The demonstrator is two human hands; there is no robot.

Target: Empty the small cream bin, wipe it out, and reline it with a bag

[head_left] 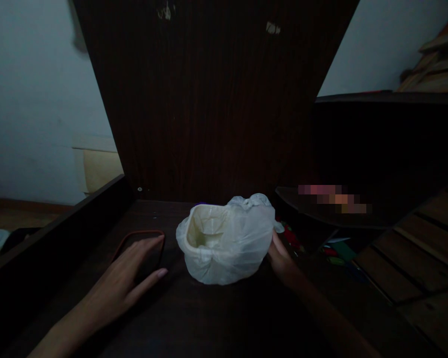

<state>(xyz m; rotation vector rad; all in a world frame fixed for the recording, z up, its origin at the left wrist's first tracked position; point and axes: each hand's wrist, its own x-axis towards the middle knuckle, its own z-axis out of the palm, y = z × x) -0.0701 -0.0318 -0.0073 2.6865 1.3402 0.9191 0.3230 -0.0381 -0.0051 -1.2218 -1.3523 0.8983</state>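
A small bin with a pale rounded rim [186, 237] stands tilted on the dark wooden surface. A thin white plastic bag [246, 243] lines it, hangs over its outside and bunches up at the right, covering part of the opening. My right hand [283, 261] holds the bag against the bin's right side, its fingertips partly hidden behind the plastic. To the left lies a reddish-brown rounded rectangular frame [140, 231]. My left hand [129, 266] is open over this frame, thumb apart from the fingers, with the index fingertip at its right corner.
A tall dark wooden panel [209, 109] rises behind the bin. Along the left runs a raised wooden edge [59, 238]. At the right are a dark shelf [321, 211] and several small coloured items [336, 253] beneath it. The light is dim.
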